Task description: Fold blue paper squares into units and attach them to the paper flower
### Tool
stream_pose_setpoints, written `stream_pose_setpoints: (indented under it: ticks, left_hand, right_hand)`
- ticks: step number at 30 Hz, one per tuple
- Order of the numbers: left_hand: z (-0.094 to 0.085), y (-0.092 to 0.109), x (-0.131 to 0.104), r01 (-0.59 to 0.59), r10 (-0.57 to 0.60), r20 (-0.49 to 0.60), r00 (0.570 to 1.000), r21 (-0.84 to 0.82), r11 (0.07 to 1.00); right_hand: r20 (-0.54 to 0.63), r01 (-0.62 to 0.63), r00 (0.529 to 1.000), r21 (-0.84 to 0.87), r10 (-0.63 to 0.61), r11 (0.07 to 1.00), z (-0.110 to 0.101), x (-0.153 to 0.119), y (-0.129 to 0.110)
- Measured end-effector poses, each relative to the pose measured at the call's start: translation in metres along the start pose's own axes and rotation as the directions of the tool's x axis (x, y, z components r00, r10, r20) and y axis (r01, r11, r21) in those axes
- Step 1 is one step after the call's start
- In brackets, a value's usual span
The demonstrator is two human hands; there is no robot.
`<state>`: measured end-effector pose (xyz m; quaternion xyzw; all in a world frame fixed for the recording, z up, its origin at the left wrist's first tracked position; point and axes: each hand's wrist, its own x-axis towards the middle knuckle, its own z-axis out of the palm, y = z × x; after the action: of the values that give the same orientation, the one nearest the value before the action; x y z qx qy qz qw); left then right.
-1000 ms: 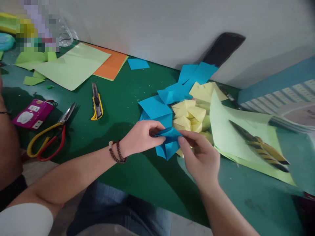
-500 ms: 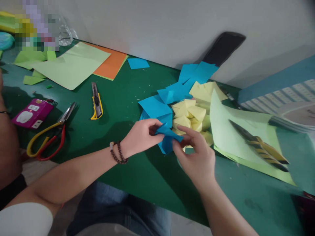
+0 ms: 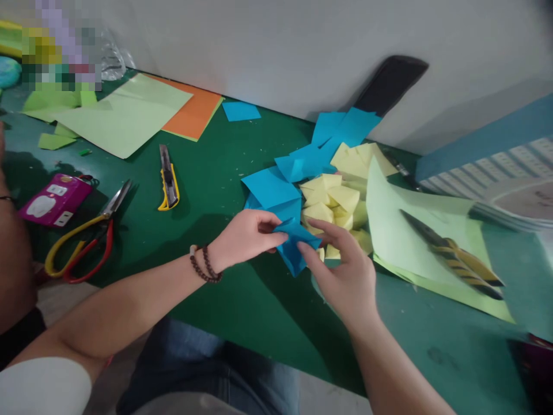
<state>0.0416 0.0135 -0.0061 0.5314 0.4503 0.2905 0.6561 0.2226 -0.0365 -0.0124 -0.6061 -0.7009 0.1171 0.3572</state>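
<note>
The left hand (image 3: 248,237) is pinching the left side of the folded blue paper (image 3: 297,253) while the right hand (image 3: 345,265) is gripping its right, presumably steadying the creases between them. It is sitting just nearer than the yellow folded papers (image 3: 330,199). At right, pliers (image 3: 451,253) are resting on pale green sheets (image 3: 401,222), perhaps weighing them down.

Scissors (image 3: 106,218) left of utility knife (image 3: 169,183); held paper (image 3: 291,252) right of it; pliers (image 3: 450,246) on sheets (image 3: 395,230).
</note>
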Motion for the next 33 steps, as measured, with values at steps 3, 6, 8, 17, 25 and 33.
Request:
stream_pose_setpoints:
  ticks: [3, 6, 8, 17, 25, 33]
  left_hand:
    - [-0.003, 0.003, 0.000, 0.062, -0.062, 0.102, 0.993, 0.002, 0.998]
    - [-0.006, 0.004, 0.001, 0.079, -0.086, 0.174, 0.981, 0.046, 0.996]
    - [-0.007, 0.004, 0.001, 0.060, -0.077, 0.196, 0.978, 0.091, 0.994]
    - [-0.012, 0.005, 0.002, 0.038, -0.068, 0.310, 0.948, 0.100, 0.994]
    - [-0.018, 0.002, 0.005, 0.180, -0.121, 0.410, 0.904, -0.110, 0.977]
    - [-0.017, 0.001, 0.007, 0.233, -0.146, 0.315, 0.938, -0.261, 0.937]
  right_hand:
    - [0.008, -0.017, 1.000, 0.069, 0.016, 0.997, -0.002, 0.002, 0.001]
    - [0.065, -0.011, 0.998, 0.125, 0.003, 0.992, -0.004, 0.003, 0.002]
    - [0.128, -0.009, 0.992, 0.169, -0.012, 0.986, -0.004, 0.004, 0.002]
    - [0.199, -0.029, 0.980, 0.272, -0.027, 0.962, -0.003, 0.005, 0.001]
    - [0.131, 0.073, 0.985, 0.295, -0.116, 0.953, -0.006, 0.004, 0.000]
    - [0.095, 0.128, 0.984, 0.220, -0.152, 0.967, -0.007, 0.003, -0.002]
